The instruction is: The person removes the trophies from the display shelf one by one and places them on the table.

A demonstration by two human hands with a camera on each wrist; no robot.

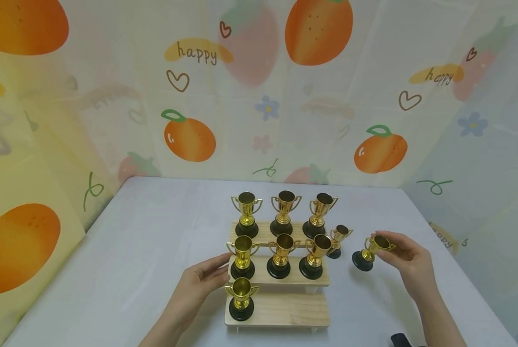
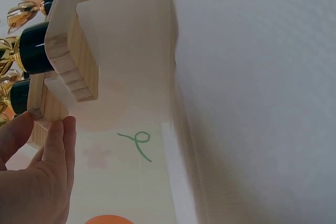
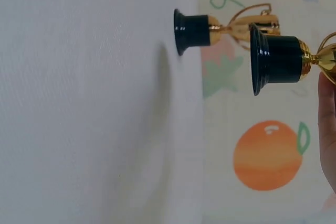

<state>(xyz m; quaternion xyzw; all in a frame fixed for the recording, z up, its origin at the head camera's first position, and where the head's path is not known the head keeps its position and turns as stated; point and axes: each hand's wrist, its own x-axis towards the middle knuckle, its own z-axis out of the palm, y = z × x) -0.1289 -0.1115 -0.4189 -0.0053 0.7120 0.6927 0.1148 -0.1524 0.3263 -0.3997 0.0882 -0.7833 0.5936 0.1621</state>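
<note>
A three-tier wooden display stand (image 1: 291, 309) bears small gold trophy cups on black bases: three on the top tier, three on the middle, and one trophy (image 1: 241, 300) at the left of the bottom tier. My left hand (image 1: 198, 284) holds the left end of the middle tier, thumb and fingers at the board's end in the left wrist view. To the right of the stand, my right hand (image 1: 410, 260) pinches a trophy cup (image 1: 373, 249) near its rim and handle. This cup is tilted, its black base (image 3: 278, 59) raised above the tablecloth.
Another trophy cup (image 1: 338, 241) stands on the white tablecloth (image 1: 163, 221) just right of the stand. A dark object (image 1: 400, 340) shows at the bottom edge near the right forearm. A fruit-patterned curtain (image 1: 241, 120) closes off the back and sides.
</note>
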